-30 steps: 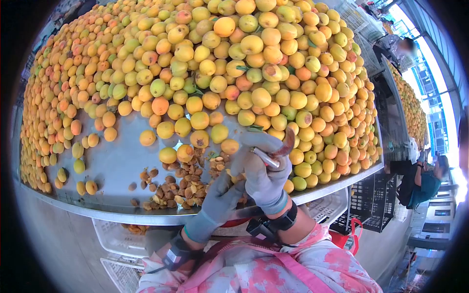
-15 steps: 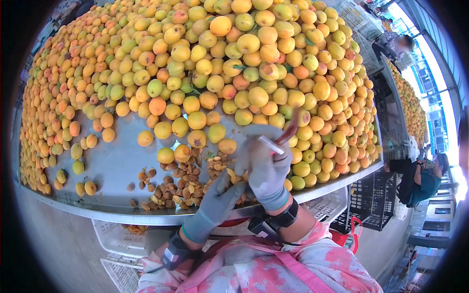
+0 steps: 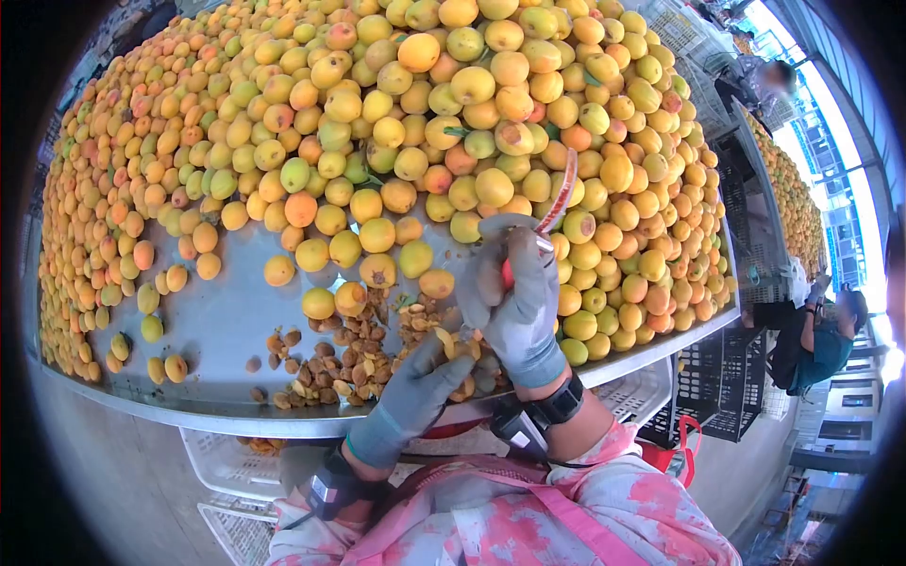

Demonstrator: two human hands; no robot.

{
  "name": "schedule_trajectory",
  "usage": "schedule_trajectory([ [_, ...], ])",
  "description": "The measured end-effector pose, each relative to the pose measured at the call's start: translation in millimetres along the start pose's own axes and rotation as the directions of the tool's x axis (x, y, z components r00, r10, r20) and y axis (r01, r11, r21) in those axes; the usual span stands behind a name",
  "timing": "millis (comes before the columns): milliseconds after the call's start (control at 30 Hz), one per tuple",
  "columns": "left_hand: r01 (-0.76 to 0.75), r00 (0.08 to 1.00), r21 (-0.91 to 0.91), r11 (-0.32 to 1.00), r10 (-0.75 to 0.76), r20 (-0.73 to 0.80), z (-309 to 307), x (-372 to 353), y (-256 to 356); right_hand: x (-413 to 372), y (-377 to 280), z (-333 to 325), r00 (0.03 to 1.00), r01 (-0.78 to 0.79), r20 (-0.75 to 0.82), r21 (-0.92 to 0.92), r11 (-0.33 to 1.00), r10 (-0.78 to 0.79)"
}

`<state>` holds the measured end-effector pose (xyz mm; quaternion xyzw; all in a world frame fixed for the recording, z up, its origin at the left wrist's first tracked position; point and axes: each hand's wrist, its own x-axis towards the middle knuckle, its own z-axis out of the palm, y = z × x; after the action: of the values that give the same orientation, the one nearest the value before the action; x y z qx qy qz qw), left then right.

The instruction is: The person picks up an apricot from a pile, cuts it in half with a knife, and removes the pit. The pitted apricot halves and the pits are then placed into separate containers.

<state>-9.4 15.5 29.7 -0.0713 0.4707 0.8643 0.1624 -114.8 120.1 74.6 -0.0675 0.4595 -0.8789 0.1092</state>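
My right hand [image 3: 521, 307], in a grey glove, is wrapped round the red handle of a curved knife [image 3: 563, 198]. Its thin, reddish hooked blade points up and away over the fruit. Close beside it, my gloved left hand [image 3: 415, 391] pinches a yellow piece of apricot [image 3: 445, 341] at its fingertips; part of the piece is hidden by the glove. Brown apricot pits [image 3: 344, 368] lie heaped on the metal table [image 3: 226, 321] just left of my hands. A large mound of whole apricots [image 3: 472, 85] covers the table beyond.
The table's raised metal rim [image 3: 170, 412] runs in front of me. Below it stand a white crate [image 3: 222, 457] and black crates [image 3: 717, 377]. At the right, a person in a dark green top [image 3: 826, 358] sits near another fruit-covered table [image 3: 797, 208].
My right hand has turned, so the knife's blade now stands more upright and its red handle shows. My left hand stays almost in place with the apricot piece.
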Motion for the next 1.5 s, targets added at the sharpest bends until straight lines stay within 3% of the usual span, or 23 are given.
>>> schedule_trajectory([
  [67, -0.039, 0.999, 0.014, 0.999, 0.039, -0.008, 4, 1, 3, 1, -1, 0, 0.997, 0.02, -0.069, 0.08, 0.997, -0.015],
  [133, -0.003, 0.997, -0.143, 0.99, -0.008, -0.078, 5, 1, 2, 0, -1, 3, 0.996, 0.045, -0.082, -0.007, 0.999, -0.045],
  [267, -0.097, 0.991, 0.003, 0.995, 0.097, -0.096, -8, 4, -18, -4, -4, 7, 0.984, 0.056, -0.165, -0.08, 0.995, -0.069],
  [367, -0.02, 0.998, -0.222, 0.975, 0.008, -0.057, -7, 3, -11, -5, -5, 5, 0.989, 0.104, -0.092, -0.097, 0.99, -0.113],
  [400, -0.221, 0.967, 0.397, 0.891, 0.254, -0.032, -16, 5, -15, -6, -5, 6, 0.989, 0.103, -0.093, -0.097, 0.99, -0.112],
  [433, -0.328, 0.895, 0.844, 0.424, 0.426, 0.134, -20, 5, -17, -7, -7, 7, 0.99, 0.108, -0.086, -0.086, 0.99, -0.115],
  [567, -0.31, 0.899, 0.79, 0.529, 0.435, 0.062, -15, 6, -14, -9, -7, 10, 0.984, 0.143, -0.104, -0.051, 0.988, -0.148],
  [600, -0.168, 0.973, 0.371, 0.913, 0.213, -0.085, -9, 3, -6, -10, -8, 10, 0.984, 0.142, -0.105, -0.05, 0.989, -0.147],
  [633, 0.046, 0.994, -0.171, 0.984, -0.062, -0.091, -5, 2, -1, -10, -9, 11, 0.982, 0.138, -0.118, -0.067, 0.988, -0.145],
  [733, 0.101, 0.983, -0.016, 0.995, -0.102, -0.15, 1, 4, 0, -12, -12, 12, 0.984, 0.117, -0.128, -0.065, 0.991, -0.124],
  [867, 0.142, 0.98, -0.03, 0.989, -0.145, -0.14, -4, 7, -12, -13, -10, 10, 0.99, 0.111, -0.082, -0.082, 0.99, -0.118],
  [900, 0.028, 0.967, 0.178, 0.984, 0.019, -0.255, -4, 12, -23, -13, -8, 10, 0.99, 0.111, -0.083, -0.082, 0.99, -0.118],
  [933, -0.06, 0.923, 0.388, 0.92, 0.2, -0.33, -5, 14, -30, -13, -6, 11, 0.992, 0.113, -0.06, -0.022, 0.993, -0.114],
  [967, -0.059, 0.922, 0.387, 0.92, 0.199, -0.331, -8, 12, -34, -14, -4, 11, 0.993, 0.112, -0.037, 0.038, 0.993, -0.111],
  [1033, -0.141, 0.894, 0.71, 0.69, 0.397, -0.207, -11, 8, -25, -15, 2, 9, 0.994, 0.111, 0.006, 0.049, 0.993, -0.111],
  [1067, -0.14, 0.893, 0.71, 0.69, 0.397, -0.21, -16, 8, -29, -16, 4, 8, 0.992, 0.11, 0.047, 0.06, 0.992, -0.113],
  [1133, -0.192, 0.82, 0.927, 0.322, 0.571, -0.029, -23, 8, -38, -17, 4, 10, 0.993, 0.108, 0.044, 0.057, 0.993, -0.111],
  [1167, -0.19, 0.82, 0.927, 0.322, 0.571, -0.03, -27, 6, -38, -17, 4, 11, 0.993, 0.109, 0.038, 0.054, 0.993, -0.111],
  [1233, 0.019, 0.979, 0.865, 0.502, 0.165, -0.118, -31, 2, -34, -20, 5, 13, 0.992, 0.122, 0.019, 0.059, 0.991, -0.123],
  [1267, 0.021, 0.979, 0.865, 0.502, 0.166, -0.12, -32, 1, -37, -21, 6, 14, 0.991, 0.136, 0.0, 0.064, 0.989, -0.137],
  [1333, -0.226, 0.88, 0.931, 0.288, 0.469, 0.069, -34, 2, -45, -22, 7, 12, 0.988, 0.149, 0.034, -0.003, 0.989, -0.149],
  [1433, -0.279, 0.811, 0.941, 0.193, 0.572, 0.123, -29, -2, -41, -22, 5, 11, 0.99, 0.117, 0.087, -0.029, 0.993, -0.114],
  [1500, -0.297, 0.832, 0.918, 0.261, 0.542, 0.116, -29, -2, -36, -22, 4, 13, 0.992, 0.068, 0.109, 0.011, 0.998, -0.069],
])
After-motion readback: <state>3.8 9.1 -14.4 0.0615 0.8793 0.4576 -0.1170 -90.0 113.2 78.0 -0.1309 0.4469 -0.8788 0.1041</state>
